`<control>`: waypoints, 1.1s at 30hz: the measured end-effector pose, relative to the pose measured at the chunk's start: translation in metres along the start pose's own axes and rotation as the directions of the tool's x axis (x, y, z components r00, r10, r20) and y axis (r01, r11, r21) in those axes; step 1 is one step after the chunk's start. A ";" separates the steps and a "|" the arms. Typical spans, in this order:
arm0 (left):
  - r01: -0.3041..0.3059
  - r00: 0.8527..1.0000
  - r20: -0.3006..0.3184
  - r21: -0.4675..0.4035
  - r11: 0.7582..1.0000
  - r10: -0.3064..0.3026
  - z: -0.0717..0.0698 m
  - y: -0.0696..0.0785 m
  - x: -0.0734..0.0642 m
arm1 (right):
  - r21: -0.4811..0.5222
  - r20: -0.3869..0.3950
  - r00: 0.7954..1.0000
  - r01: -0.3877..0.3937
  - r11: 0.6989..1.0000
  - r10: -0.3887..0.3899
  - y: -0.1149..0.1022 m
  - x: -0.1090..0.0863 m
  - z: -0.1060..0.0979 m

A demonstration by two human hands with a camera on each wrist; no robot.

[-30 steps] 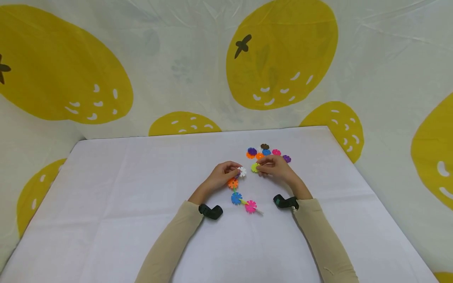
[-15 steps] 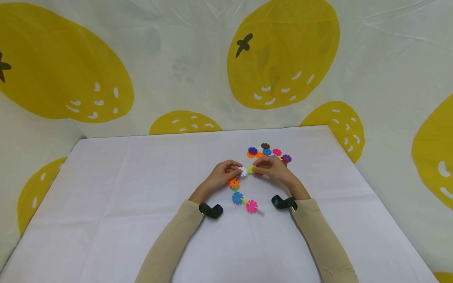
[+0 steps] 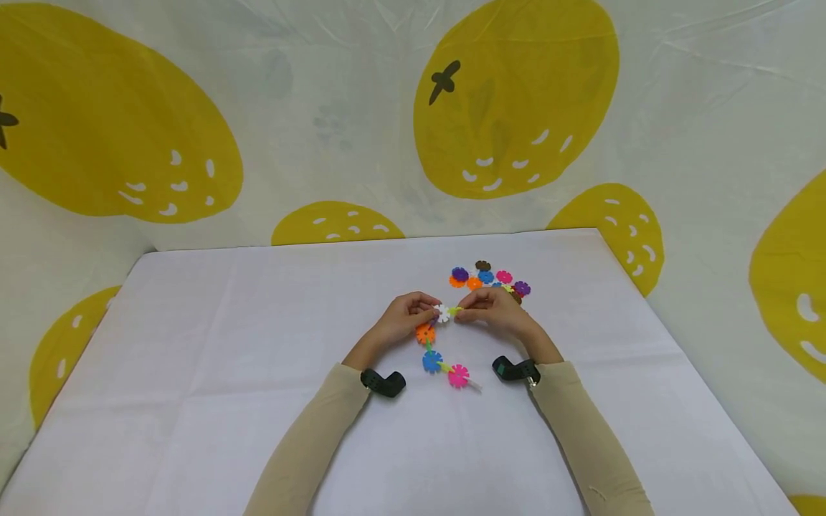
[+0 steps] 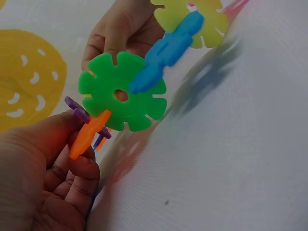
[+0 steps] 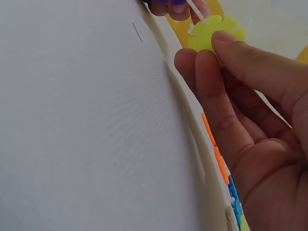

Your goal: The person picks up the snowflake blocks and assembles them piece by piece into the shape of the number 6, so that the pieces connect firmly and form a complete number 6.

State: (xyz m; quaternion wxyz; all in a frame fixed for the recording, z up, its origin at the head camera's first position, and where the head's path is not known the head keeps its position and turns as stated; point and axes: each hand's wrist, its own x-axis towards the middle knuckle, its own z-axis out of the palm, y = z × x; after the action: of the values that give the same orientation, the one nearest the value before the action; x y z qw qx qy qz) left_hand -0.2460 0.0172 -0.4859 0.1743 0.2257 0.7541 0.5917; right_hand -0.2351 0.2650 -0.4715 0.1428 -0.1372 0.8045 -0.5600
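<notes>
In the head view, my left hand point(image 3: 405, 320) holds the upper end of a chain of notched interlocking discs. Its thumb and fingers pinch the purple disc point(image 4: 77, 109) in the left wrist view, beside an orange disc point(image 3: 425, 334) and a green disc point(image 4: 103, 82). A white disc point(image 3: 442, 314) sticks out past the fingertips toward the right. My right hand point(image 3: 495, 309) pinches a yellow-green disc point(image 5: 202, 39) between thumb and fingers, its edge meeting the white disc at right angles. Below, the chain runs through a blue disc point(image 3: 432, 361) to a pink disc point(image 3: 459, 376).
Behind my right hand lies a loose group of discs, among them a brown disc point(image 3: 483, 266), a pink disc point(image 3: 504, 276) and a purple disc point(image 3: 522, 288). A white cloth covers the table point(image 3: 213, 373). A patterned curtain point(image 3: 361, 129) hangs behind it.
My right hand has moved left with the yellow-green disc, bringing it to the white disc and turning it from face-on to nearly edge-on. My left hand has stayed nearly still.
</notes>
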 end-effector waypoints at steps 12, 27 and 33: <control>0.015 1.000 0.022 -0.010 1.000 -0.014 0.001 -0.002 0.007 | -0.103 -0.025 0.999 0.036 0.994 -0.039 0.000 -0.002 0.000; 0.032 1.000 -0.001 -0.009 0.999 -0.032 0.003 0.001 -0.002 | -0.088 0.026 0.991 0.135 0.987 -0.133 -0.004 0.001 0.011; 0.018 0.998 0.066 0.029 0.999 -0.020 0.002 0.003 -0.003 | -0.111 0.049 0.995 0.092 0.990 -0.087 -0.005 0.001 0.011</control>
State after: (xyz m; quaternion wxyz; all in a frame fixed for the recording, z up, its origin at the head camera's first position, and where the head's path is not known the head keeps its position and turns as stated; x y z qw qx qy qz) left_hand -0.2423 0.0180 -0.4839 0.2014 0.2404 0.7582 0.5716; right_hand -0.2318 0.2538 -0.4709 0.1271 -0.1932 0.8245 -0.5164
